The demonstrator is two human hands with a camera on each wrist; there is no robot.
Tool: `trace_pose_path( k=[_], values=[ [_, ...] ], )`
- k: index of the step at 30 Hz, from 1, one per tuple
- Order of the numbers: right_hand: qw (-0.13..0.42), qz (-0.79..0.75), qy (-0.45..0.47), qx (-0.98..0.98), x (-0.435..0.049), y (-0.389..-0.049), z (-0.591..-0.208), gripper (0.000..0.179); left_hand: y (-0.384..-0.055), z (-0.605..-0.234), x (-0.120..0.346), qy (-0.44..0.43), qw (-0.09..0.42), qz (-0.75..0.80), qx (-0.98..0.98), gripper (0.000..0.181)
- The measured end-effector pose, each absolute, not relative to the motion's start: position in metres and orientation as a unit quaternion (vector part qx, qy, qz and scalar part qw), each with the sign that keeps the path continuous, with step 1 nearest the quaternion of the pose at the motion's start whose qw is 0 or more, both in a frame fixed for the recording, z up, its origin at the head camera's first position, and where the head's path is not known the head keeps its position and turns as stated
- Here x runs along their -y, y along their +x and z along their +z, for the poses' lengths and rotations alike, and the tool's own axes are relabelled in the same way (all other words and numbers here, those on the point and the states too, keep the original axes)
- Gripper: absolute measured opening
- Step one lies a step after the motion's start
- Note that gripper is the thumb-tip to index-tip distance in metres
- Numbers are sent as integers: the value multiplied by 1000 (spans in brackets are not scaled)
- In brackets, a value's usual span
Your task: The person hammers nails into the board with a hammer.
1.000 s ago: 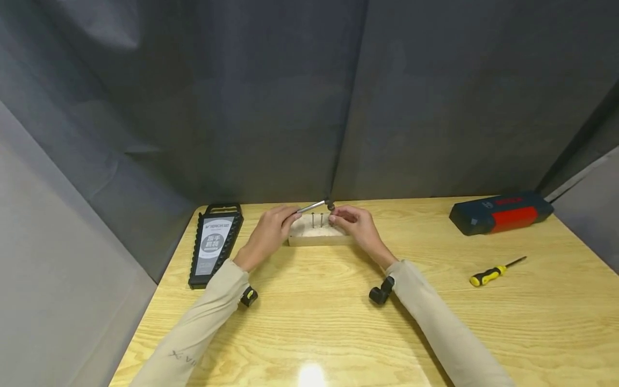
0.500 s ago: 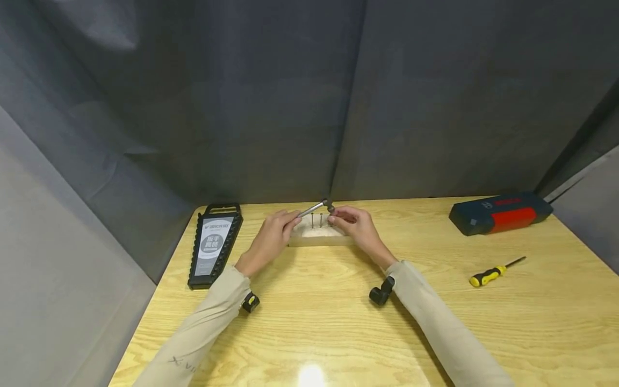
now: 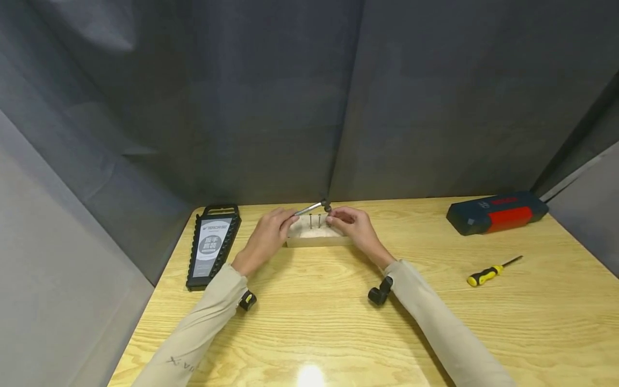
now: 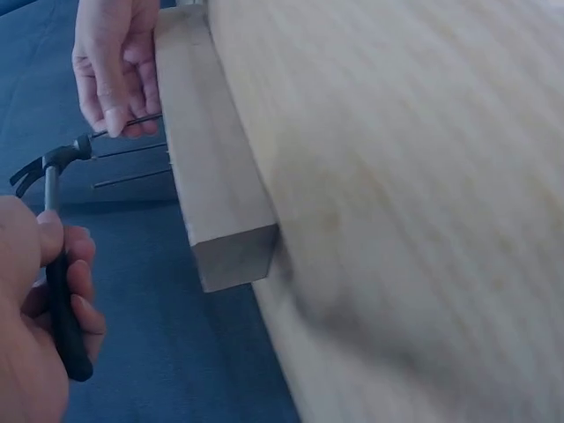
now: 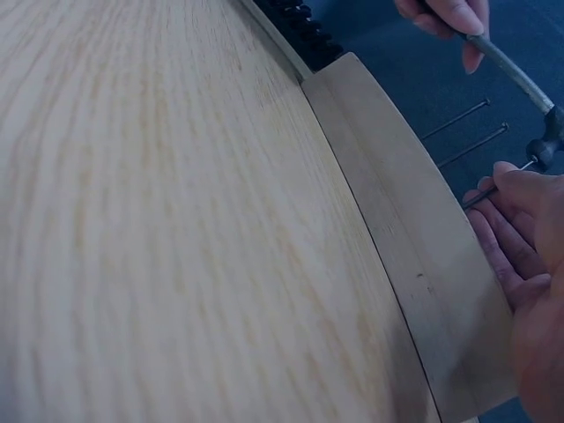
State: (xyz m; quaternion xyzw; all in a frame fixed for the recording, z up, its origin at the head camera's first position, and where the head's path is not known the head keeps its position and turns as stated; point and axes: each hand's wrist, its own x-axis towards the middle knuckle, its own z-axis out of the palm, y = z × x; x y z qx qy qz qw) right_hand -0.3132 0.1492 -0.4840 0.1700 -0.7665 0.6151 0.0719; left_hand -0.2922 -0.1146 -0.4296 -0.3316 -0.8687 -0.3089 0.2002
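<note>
My left hand (image 3: 268,231) grips a small claw hammer (image 4: 58,291) by its black handle, fingers curled round it. The hammer's dark head meets, or nearly meets, the top of a nail (image 4: 147,117) that my right hand (image 3: 357,226) pinches between thumb and fingers. This nail stands at a pale wooden block (image 4: 216,150), its lower part partly hidden by my fingers. To its left, two more thin nails (image 5: 471,145) rise upright from the block, apart from both hands. In the right wrist view, the hammer head (image 5: 548,145) sits just above my right thumb.
A black wrench rack (image 3: 211,244) with a printed label lies left of my left hand. On the right are a dark blue and red case (image 3: 498,213) and a yellow-black screwdriver (image 3: 486,276). Dark curtain (image 3: 271,107) hangs behind the wooden table (image 3: 309,328).
The hammer's handle tilts slightly differently across the frames, and my left hand shifts a little with it. My right hand keeps its pinch on the nail. The block and other nails stay put.
</note>
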Motion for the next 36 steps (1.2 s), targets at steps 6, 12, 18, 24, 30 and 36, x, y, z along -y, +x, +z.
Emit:
trace_pose_path(
  k=[6,12,18,24,30,36],
  values=[
    [79,618,174,763,-148,-312,-487,24,-292,-406,110,-332,297,-356,821,22],
    [78,619,165,764,-144,-311,-485,23,-294,-405,109,-312,293,-447,786,28],
    [74,623,160,762,-144,-311,-483,28,-292,-436,116,-326,171,-364,856,27],
    [75,617,165,766,-145,-311,-485,27,-294,-443,118,-322,177,-358,858,28],
    [71,615,160,769,-145,-311,-483,23,-294,-441,118,-324,173,-346,863,29],
    [81,621,166,762,-143,-311,-483,19,-294,-433,117,-327,193,-335,862,26]
  ],
)
